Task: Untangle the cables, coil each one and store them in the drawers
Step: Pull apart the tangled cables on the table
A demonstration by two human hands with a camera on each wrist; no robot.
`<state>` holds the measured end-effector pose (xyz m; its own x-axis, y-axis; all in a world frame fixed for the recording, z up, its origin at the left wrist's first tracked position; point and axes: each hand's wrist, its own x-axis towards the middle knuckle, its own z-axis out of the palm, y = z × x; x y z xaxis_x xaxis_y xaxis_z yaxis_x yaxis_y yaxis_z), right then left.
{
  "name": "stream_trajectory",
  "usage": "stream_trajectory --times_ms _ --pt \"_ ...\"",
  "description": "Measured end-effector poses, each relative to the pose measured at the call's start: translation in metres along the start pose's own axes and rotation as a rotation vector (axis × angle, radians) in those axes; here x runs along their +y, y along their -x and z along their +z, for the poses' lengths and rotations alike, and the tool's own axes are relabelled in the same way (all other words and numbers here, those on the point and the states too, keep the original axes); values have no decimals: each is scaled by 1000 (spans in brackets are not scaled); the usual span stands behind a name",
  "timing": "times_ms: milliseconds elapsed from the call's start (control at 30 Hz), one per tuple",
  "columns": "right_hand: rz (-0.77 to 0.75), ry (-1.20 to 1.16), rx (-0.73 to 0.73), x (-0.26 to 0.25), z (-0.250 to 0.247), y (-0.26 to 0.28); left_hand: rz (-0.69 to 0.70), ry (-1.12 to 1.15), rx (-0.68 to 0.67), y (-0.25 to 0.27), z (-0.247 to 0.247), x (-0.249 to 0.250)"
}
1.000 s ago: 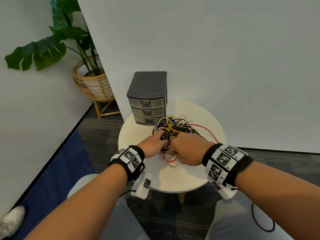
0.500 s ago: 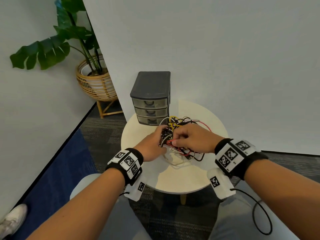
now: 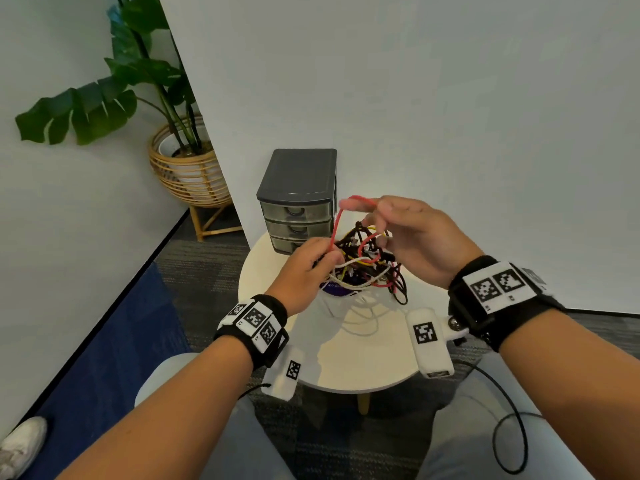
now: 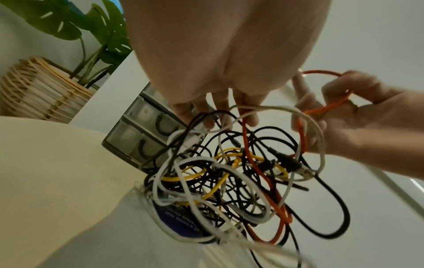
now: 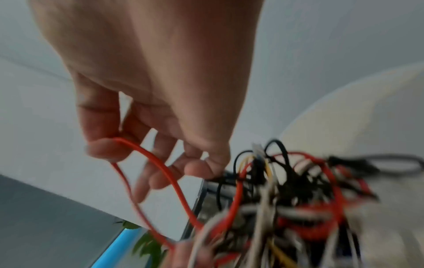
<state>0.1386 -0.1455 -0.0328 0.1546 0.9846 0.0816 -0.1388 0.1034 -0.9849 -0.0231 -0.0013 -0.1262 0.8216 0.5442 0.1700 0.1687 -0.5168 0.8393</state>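
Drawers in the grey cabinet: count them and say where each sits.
3, stacked in the drawer unit at the table's far edge: top drawer, middle drawer, bottom drawer, this last partly hidden by the left hand and the cables.

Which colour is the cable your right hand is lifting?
Red cable; right hand holds it, clearest in the head view.

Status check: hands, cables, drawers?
Right hand lifts a loop of red cable. Left hand grips the cable tangle. Red cable still threaded through the tangle. Drawers all closed.
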Motion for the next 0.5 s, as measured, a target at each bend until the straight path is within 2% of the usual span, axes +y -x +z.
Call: stream_trajectory --times_ms 67,100,200,267,300,367,467,500 --pt "66 -136 36 -1 -5 0 -14 -19 62 -1 -3 5" --pt "125 -107 89 -1 -8 -2 -24 -34 102 -1 -4 7" --pt "261 362 425 -4 -9 -13 -40 -57 185 0 -6 15" --pt "193 595 599 -7 -8 -19 -11 -135 182 -1 -7 21" --pt "111 672 603 -9 -6 -19 9 -190 174 -3 -8 23" --pt "-28 957 468 -16 8 -17 48 -297 166 -7 -9 30" --pt "-41 1716 187 -13 35 -20 107 -367 172 -13 -8 41" --pt "-19 1868 133 -7 41 -21 102 -342 177 -16 -8 44"
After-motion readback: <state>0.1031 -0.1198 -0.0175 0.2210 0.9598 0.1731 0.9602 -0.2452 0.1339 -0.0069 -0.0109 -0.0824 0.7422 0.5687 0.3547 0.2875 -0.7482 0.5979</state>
